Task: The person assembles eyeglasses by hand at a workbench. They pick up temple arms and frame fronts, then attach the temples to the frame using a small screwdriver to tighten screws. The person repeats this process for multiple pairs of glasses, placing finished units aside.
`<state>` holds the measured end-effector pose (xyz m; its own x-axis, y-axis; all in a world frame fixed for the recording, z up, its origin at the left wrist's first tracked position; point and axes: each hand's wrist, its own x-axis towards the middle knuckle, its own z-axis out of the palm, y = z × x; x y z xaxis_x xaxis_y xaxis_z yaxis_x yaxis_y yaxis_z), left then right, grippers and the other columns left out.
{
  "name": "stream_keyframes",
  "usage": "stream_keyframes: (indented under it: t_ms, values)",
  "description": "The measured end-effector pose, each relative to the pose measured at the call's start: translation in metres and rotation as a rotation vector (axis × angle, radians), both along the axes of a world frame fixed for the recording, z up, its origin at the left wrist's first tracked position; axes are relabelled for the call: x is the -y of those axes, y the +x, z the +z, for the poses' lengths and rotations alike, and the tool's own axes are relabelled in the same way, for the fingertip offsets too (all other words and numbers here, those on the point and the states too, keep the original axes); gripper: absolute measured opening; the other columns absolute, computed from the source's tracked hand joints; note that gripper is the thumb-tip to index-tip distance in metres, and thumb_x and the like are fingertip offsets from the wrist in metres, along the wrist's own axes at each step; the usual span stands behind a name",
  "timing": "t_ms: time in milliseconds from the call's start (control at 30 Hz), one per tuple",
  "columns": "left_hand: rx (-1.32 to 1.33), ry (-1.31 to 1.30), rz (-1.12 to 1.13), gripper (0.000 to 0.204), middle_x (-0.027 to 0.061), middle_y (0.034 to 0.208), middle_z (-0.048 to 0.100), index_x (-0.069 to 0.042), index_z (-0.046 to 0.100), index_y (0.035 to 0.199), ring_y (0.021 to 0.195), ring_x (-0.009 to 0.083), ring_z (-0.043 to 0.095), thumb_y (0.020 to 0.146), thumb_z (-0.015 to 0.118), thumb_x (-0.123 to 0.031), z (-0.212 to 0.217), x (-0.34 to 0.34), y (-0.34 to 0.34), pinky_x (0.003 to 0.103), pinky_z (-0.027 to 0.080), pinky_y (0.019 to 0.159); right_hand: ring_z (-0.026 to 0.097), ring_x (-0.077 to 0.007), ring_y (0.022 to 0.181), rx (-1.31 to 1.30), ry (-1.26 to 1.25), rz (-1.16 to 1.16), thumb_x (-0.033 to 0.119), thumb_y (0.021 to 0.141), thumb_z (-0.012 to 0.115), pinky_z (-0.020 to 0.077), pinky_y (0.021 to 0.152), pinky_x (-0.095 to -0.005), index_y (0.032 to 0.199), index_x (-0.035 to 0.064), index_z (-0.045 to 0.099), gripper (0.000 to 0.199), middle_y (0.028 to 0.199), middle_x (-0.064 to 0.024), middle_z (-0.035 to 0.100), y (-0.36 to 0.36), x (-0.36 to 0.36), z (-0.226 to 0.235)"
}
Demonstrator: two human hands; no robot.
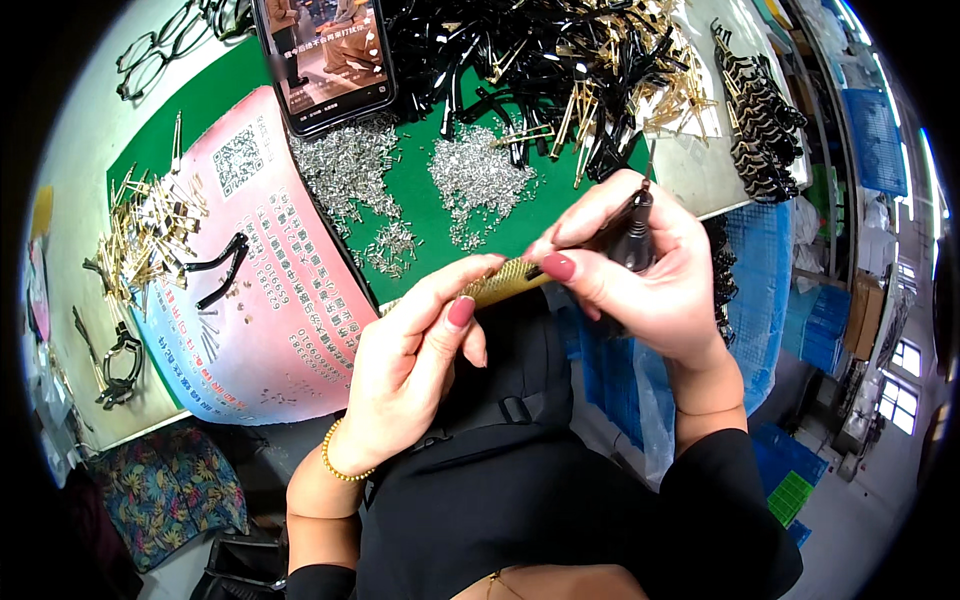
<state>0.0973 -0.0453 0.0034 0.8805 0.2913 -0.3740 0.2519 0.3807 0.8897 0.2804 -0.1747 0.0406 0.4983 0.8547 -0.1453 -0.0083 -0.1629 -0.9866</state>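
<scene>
Near the table's front edge, a gold, mesh-textured strip (498,286) spans the gap between my two hands. My left hand (412,350) is closed on its left end, the thumb below the outstretched index finger. My right hand (640,270) is wrapped around a black screwdriver (632,238) whose thin shaft points up and away from me. The thumb and index finger of that hand also pinch at the strip's right end, where a small dark piece shows. What that piece is I cannot make out.
On the green mat (420,190) lie heaps of small silver screws (480,175). Behind them are piled black and gold eyeglass temples (560,60). A phone (330,60) stands at the far left-middle. More gold parts (150,225) lie on a pink-and-blue printed sheet (270,330).
</scene>
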Motion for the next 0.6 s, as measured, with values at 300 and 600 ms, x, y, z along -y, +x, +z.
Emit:
stream_keyframes:
  t_ms: [300,600]
  values:
    - [0.132,-0.147,0.071,0.033,-0.0016,0.078,0.061,-0.002,0.056,0.14,0.064,0.0022,0.051,0.109,0.049,-0.011,-0.008,0.009,-0.013,0.019,0.036,0.055,0.059,-0.0058,0.059,-0.127,0.103,0.025,-0.008,0.091,0.068,0.0461,0.049,-0.0191,0.094,0.0042,0.055,0.018,0.097,-0.0189,0.073,-0.015,-0.01,-0.015]
    - [0.09,-0.129,-0.006,0.033,-0.0017,0.076,0.061,-0.003,0.057,0.14,0.062,0.0014,0.048,0.109,0.049,-0.012,-0.01,0.004,-0.018,0.019,0.038,0.056,0.07,-0.0165,0.097,-0.304,-0.005,0.035,-0.007,0.09,0.068,0.0579,0.087,-0.0313,0.092,0.0006,0.06,0.011,0.1,-0.0132,0.072,-0.012,-0.006,-0.007]
